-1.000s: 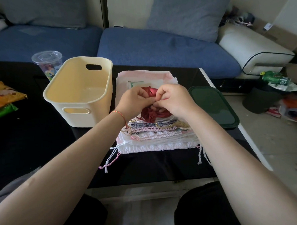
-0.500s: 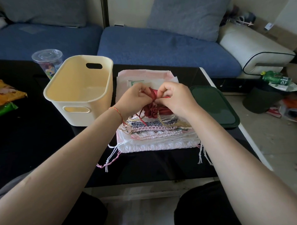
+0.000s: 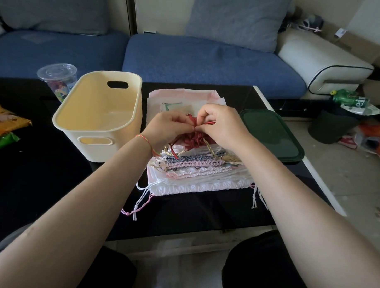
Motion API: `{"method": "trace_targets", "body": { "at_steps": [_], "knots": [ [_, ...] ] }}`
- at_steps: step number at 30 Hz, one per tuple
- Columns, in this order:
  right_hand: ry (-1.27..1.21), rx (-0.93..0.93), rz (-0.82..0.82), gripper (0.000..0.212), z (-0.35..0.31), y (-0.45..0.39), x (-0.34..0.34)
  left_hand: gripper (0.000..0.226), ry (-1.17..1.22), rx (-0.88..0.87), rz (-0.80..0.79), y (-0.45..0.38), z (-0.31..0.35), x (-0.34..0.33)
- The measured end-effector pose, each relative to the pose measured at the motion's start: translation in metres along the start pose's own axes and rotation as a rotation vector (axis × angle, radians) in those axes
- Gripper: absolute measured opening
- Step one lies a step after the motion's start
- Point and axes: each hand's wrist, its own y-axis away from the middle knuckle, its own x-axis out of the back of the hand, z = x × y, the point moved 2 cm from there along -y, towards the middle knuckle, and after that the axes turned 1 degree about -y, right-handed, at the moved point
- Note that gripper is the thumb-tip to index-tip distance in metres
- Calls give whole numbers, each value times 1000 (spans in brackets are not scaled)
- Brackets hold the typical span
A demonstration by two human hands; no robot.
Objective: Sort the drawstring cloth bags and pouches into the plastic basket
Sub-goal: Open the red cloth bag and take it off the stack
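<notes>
Black glossy worktop [image 3: 46,181] as landmark. At its right edge lies a dark green container lid [image 3: 270,134]. At its far left stands a lidded clear plastic cup [image 3: 57,80]; on its left edge lie orange and green snack packets [image 3: 3,126]. Behind it, a blue sofa [image 3: 203,59] with a grey cushion [image 3: 234,17]. On the floor to its right, a green bottle [image 3: 349,98].

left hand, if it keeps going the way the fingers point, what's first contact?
The left hand pinches the red pouch, fingers pointing right toward the right hand. First contact would likely be the right hand's fingertips, which already look touching or nearly so; depth is unclear.
</notes>
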Motion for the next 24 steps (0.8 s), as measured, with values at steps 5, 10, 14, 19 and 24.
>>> {"method": "trace_targets", "body": {
  "at_steps": [5, 10, 14, 19, 24],
  "knots": [
    [-85, -37, -46, 13, 2, 0, 2, 23, -117, -52, -38, -1, 1, 1],
    [-7, -30, -25, 15, 2, 2, -1, 27, -245, -107, 83, -3, -1, 4],
    [99, -12, 27, 13, -3, 2, -3, 26, -322, -141, 186, -2, 0, -1],
    [211, 27, 87, 7, -13, 1, -4, 31, -344, -214, 320, 1, 2, -7],
    [271, 33, 99, 13, -13, 0, -5, 27, -323, -234, 382, 2, 1, -12]
  ]
}}
